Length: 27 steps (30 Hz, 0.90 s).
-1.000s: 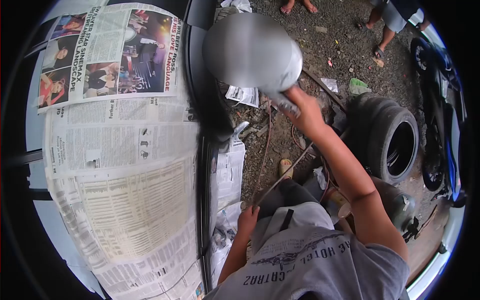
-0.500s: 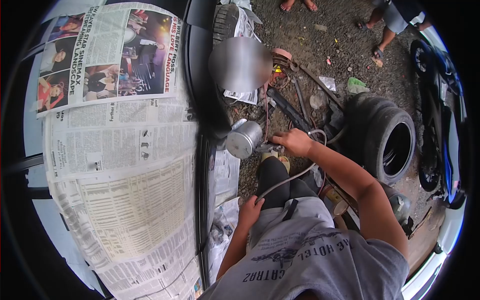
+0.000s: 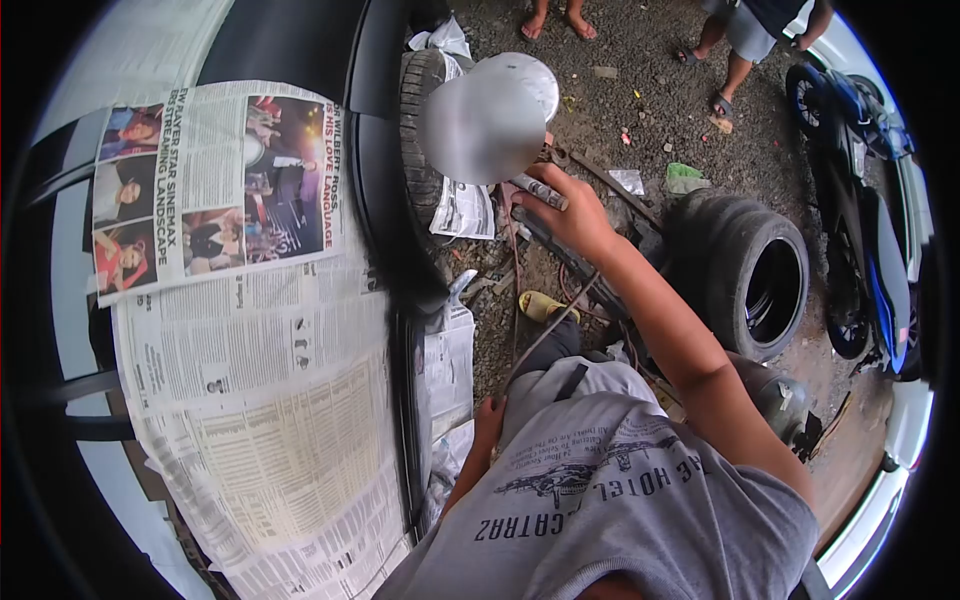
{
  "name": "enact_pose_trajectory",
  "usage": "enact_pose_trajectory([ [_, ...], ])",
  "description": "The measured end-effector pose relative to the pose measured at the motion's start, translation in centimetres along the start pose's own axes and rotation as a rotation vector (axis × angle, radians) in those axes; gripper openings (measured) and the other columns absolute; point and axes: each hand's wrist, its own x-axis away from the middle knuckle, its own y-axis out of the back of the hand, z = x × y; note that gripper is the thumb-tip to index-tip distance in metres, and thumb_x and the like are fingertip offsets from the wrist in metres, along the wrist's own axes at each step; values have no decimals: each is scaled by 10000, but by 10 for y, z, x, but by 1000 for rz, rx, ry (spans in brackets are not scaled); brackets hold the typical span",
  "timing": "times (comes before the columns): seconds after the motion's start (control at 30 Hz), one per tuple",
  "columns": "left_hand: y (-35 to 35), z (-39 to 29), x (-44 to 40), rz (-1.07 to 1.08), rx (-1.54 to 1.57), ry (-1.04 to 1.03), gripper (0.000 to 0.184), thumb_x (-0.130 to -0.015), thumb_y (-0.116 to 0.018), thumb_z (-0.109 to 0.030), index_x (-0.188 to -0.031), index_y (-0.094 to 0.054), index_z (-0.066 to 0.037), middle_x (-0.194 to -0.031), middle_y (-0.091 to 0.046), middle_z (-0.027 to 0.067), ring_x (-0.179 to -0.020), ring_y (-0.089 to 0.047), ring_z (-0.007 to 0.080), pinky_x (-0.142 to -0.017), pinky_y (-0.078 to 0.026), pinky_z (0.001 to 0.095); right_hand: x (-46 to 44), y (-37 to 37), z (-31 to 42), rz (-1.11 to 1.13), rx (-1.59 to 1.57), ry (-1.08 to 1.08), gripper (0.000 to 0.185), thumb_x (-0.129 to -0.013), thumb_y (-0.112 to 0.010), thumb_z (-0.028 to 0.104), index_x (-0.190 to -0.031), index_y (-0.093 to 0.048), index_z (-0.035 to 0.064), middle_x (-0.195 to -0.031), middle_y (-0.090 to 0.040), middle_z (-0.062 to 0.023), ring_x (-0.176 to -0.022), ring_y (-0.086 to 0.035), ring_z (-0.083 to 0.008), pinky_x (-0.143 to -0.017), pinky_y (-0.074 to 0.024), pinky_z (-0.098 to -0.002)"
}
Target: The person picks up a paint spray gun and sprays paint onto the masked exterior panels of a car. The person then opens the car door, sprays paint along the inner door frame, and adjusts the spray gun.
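Note:
My right hand (image 3: 572, 212) is wrapped around the metal handle of a spray gun (image 3: 541, 191), held out beside the dark wheel arch (image 3: 392, 200). The gun's silver cup (image 3: 530, 82) shows beyond a blurred round patch that hides part of it. A thin hose (image 3: 556, 318) runs from near my right wrist down towards my left hand (image 3: 489, 418), which is low by my hip with its fingers curled around the hose. Newspaper sheets (image 3: 270, 370) cover the car panels at left, beside the black trim (image 3: 402, 400). A tyre (image 3: 421, 140) stands under the arch.
Stacked tyres (image 3: 735, 265) stand on the gravel to the right, with a tank (image 3: 775, 395) below them. Beyond is a blue and black motorcycle (image 3: 870, 230). Two people's legs show at the top. Metal bars (image 3: 610, 185) and green plastic (image 3: 686, 178) lie on the ground.
My right hand has lifted the spray gun from near my knees up and away towards the wheel arch. The view has tilted, and my left hand has shifted slightly lower.

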Motion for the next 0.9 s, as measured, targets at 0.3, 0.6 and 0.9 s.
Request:
enact_pose_trajectory([
  [0.3,15,9,-71,-7,10,-25,442,-969,-598,-414,-943,-625,26,-845,-641,234,-798,-611,363,-742,-468,437,10,17,32,227,-42,-5,403,-872,-748,304,-1179,-618,78,-1053,-695,-142,-949,-674,-372,-785,-543,-432],
  [0.6,-1,33,-90,14,-47,-53,448,-929,-616,-466,-966,-654,-21,-926,-675,247,-913,-646,431,-769,-494,472,8,43,23,374,-36,1,465,-879,-732,322,-1267,-616,93,-1101,-698,-172,-953,-682,-375,-799,-546,-451],
  [0.9,-31,-57,-88,-69,-126,101,432,-860,-678,-469,-1030,-692,-72,-994,-710,206,-973,-668,410,-823,-510,499,-72,54,-13,314,-3,117,443,-870,-713,138,-1291,-587,81,-1192,-651,-189,-1075,-632,-405,-889,-527,-455],
])
